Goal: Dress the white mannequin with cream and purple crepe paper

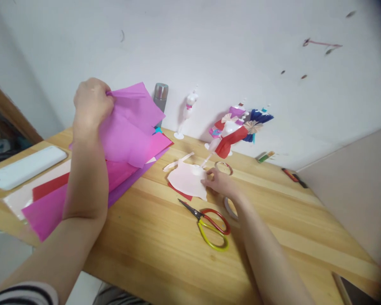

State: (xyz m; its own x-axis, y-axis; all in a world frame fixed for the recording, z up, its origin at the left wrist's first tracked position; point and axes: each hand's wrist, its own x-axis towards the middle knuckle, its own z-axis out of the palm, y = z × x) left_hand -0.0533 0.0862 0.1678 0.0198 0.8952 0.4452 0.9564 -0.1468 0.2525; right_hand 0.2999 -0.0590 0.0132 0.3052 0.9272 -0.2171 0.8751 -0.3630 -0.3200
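My left hand (93, 99) is raised at the left, its fingers closed on the edge of a thin magenta-purple paper sheet (130, 127). The sheet hangs over a stack of coloured papers (120, 173) in pink, red and purple. On the table, my right hand (220, 182) lies low with its fingers apart, touching the right edge of a pale pink paper piece (186, 180). A red scrap (182, 192) shows from under that piece. Just beyond the fingers, a small white dress-form figure with a red paper skirt (230, 142) stands tilted in view. Scissors (206, 220) with red and yellow handles lie nearer me.
Against the wall are a grey flask (160, 99), a bare white dress form (189, 108) and another figure with dark blue paper (260, 120). Tape rolls (225, 168) lie by my right hand. A white oblong device (28, 166) rests at left; a dark-screened object (355, 290) at lower right.
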